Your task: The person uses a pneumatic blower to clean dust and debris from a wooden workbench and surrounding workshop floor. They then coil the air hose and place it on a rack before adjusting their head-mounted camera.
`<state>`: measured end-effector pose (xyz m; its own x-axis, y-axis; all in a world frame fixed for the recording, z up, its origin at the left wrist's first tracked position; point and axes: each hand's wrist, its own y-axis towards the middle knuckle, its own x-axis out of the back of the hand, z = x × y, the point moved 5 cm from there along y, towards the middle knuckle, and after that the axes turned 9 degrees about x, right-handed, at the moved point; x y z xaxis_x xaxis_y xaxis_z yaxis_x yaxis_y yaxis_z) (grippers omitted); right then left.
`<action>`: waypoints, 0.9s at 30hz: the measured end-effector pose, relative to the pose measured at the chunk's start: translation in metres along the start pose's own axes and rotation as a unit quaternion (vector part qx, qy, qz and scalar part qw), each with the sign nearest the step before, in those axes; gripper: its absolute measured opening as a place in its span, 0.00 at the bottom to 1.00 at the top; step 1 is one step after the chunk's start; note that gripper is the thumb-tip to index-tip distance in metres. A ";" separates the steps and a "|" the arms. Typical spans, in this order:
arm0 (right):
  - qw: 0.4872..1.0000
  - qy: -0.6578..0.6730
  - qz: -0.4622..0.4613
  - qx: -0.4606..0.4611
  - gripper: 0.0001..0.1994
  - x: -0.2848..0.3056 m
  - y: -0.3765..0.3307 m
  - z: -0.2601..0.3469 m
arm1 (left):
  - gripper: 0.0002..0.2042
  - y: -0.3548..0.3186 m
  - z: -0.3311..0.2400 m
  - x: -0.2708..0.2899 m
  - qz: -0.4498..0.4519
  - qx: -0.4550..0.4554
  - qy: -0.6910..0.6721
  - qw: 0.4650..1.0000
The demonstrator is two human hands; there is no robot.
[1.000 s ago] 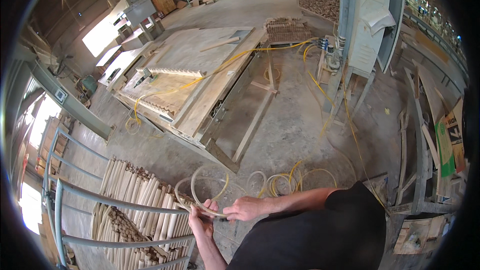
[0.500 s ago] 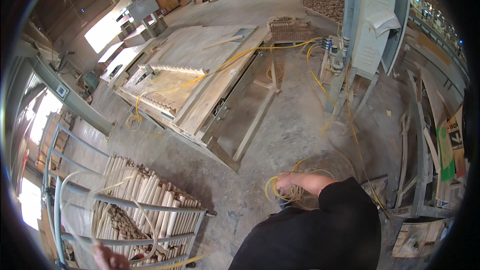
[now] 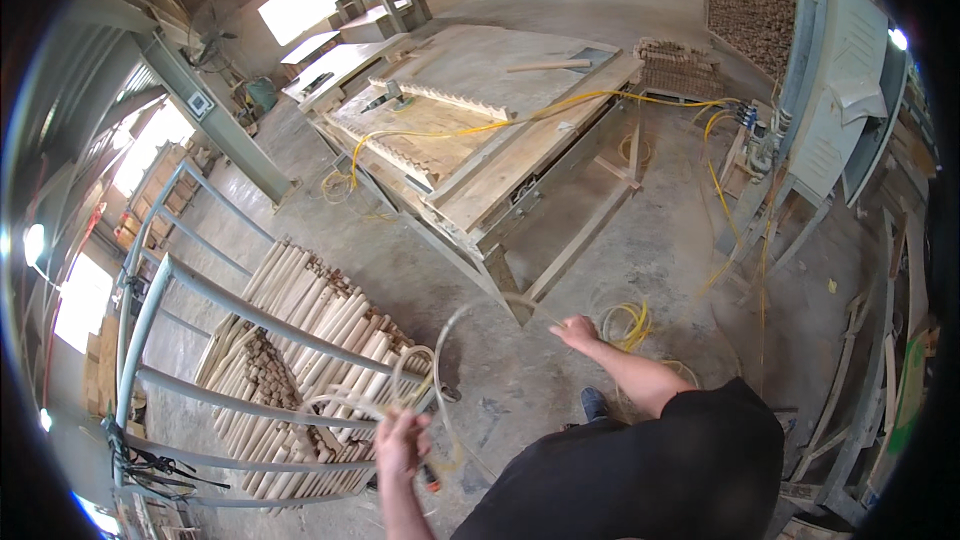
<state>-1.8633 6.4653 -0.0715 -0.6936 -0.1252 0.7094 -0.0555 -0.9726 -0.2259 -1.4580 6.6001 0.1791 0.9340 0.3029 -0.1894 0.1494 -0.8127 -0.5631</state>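
Clear hose (image 3: 470, 340), looped coils, held above floor.

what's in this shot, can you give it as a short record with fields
setting: workshop with a dusty concrete floor
left hand: gripping loops of pale clear hose
right hand: stretched out forward, fingers spread, touching the hose loop at most; grip unclear
near left hand: metal rack holding stacked round wooden sticks
near right hand: coil of yellow hose on the floor
ahead: wooden workbench with a yellow hose running across it
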 end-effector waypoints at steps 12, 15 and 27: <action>0.913 -0.130 -0.013 0.387 0.21 0.067 -0.119 0.199 | 0.05 0.073 0.045 -0.114 0.268 0.004 -0.242 0.933; 0.906 -0.166 0.017 0.388 0.27 0.061 -0.118 0.191 | 0.05 0.062 0.034 -0.127 0.251 -0.027 -0.242 0.937; 0.823 -0.203 0.370 0.380 0.20 -0.028 -0.131 -0.085 | 0.10 -0.074 -0.245 0.025 0.041 -0.200 0.136 0.969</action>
<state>-1.8979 6.6129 -0.1185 -0.0296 -0.6442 0.7643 0.8472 -0.4219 -0.3229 -1.3667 6.5460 0.4135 0.9910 0.1305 0.0299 0.1338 -0.9732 -0.1869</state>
